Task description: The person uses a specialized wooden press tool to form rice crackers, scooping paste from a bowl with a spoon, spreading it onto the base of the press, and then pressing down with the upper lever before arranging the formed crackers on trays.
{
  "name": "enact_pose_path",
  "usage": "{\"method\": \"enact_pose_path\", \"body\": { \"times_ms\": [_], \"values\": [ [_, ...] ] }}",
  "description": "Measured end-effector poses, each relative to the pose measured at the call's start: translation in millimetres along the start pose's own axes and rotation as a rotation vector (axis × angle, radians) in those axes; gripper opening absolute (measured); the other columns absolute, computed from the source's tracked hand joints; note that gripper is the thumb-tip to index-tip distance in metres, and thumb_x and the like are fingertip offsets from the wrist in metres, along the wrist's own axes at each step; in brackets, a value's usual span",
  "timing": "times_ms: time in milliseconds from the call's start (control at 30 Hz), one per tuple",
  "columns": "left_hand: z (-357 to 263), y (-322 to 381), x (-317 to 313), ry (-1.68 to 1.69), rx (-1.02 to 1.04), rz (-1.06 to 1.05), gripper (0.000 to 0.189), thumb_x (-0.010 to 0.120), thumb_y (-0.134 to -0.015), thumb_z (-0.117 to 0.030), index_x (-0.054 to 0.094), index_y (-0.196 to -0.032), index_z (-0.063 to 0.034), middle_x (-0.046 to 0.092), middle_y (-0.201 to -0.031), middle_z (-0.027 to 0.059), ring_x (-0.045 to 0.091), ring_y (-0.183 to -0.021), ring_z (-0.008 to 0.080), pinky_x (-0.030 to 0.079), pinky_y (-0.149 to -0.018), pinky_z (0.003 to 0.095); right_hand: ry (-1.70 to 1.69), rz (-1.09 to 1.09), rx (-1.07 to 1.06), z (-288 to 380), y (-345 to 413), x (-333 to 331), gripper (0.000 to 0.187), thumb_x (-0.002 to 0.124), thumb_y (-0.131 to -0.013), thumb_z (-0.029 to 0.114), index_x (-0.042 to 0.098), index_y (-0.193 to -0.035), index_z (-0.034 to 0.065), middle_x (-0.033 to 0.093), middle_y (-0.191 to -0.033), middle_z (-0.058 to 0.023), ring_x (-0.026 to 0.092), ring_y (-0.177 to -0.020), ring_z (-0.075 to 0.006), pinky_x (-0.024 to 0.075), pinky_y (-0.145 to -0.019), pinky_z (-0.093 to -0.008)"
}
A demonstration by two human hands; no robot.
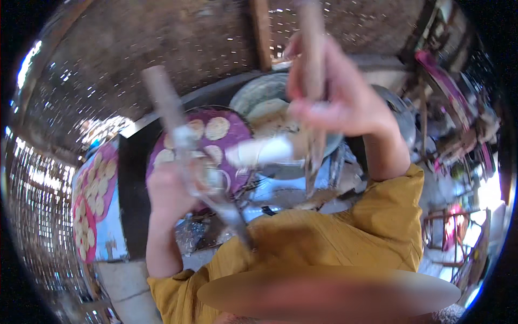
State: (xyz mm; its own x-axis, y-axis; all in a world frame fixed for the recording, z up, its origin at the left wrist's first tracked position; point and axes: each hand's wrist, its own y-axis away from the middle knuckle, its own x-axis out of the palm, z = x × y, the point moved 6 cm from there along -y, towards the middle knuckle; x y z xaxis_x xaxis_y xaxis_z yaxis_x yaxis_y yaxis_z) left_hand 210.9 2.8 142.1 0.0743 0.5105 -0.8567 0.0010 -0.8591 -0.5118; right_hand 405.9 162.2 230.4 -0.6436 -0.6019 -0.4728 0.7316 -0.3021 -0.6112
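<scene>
Motion blurs both hands and what they hold. My right hand, raised at upper right, grips a long wooden piece that stands nearly upright in the picture. Below it is a blurred white cylinder; whether it is joined to the wood I cannot tell. On the left, my left hand is around a long, slanting tool with a wood-coloured upper part and a dark lower end. Behind the hands, a round purple sheet bears several pale flat discs, some hidden by the tool.
A large round basin stands behind my right hand, with a pot to its right. At far left, more discs lie on pink and purple sheets over a blue board. A woven wall rises beyond; a chair stands at right.
</scene>
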Motion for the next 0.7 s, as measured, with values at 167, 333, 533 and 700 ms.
{"method": "enact_pose_path", "body": {
  "times_ms": [167, 333, 533, 700],
  "values": [
    [42, 17, 53, 1.167, -0.654, -0.065, 0.031, 0.063, -0.076, -0.015, 0.052, -0.102, -0.0025, 0.060, -0.087, 0.0136, 0.060, -0.065, 0.0213, 0.051, -0.050, 0.0320, -0.384, -0.776, -0.206, -35, 49, -80, 0.034, 0.055, -0.075, 0.002, 0.035, -0.103, 0.0064, 0.053, -0.076, -0.0061, 0.057, -0.070, -0.0162, 0.0459, -0.066, -0.0280],
    [6, -14, 53, 1.330, -0.058, -0.367, 0.043, 0.066, -0.077, -0.033, 0.049, -0.111, -0.0125, 0.040, -0.127, 0.0253, 0.043, -0.115, 0.0433, 0.038, -0.092, 0.0577, -0.820, -0.995, -0.122, -92, 68, 7, 0.026, 0.053, -0.080, 0.002, 0.033, -0.097, 0.0085, 0.055, -0.085, -0.0087, 0.056, -0.078, -0.0179, 0.0460, -0.069, -0.0288],
    [61, 18, 50, 1.914, -0.014, -0.615, 0.053, 0.062, -0.079, -0.041, 0.048, -0.119, -0.0099, 0.034, -0.134, 0.0233, 0.038, -0.123, 0.0312, 0.038, -0.097, 0.0487, -0.134, -0.197, -0.117, -150, 72, 83, 0.052, 0.067, -0.077, 0.029, 0.043, -0.118, 0.0072, 0.049, -0.118, -0.0127, 0.049, -0.109, -0.0285, 0.0398, -0.091, -0.0406],
    [80, 69, 8, 1.756, -0.027, -0.786, 0.047, 0.056, -0.080, -0.049, 0.055, -0.113, -0.0158, 0.043, -0.131, 0.0147, 0.039, -0.121, 0.0316, 0.036, -0.097, 0.0531, 0.696, 0.395, 0.980, -340, 146, 57, 0.045, 0.065, -0.072, 0.040, 0.063, -0.100, 0.0043, 0.061, -0.102, -0.0172, 0.059, -0.094, -0.0296, 0.0489, -0.073, -0.0411]
  ]
}}
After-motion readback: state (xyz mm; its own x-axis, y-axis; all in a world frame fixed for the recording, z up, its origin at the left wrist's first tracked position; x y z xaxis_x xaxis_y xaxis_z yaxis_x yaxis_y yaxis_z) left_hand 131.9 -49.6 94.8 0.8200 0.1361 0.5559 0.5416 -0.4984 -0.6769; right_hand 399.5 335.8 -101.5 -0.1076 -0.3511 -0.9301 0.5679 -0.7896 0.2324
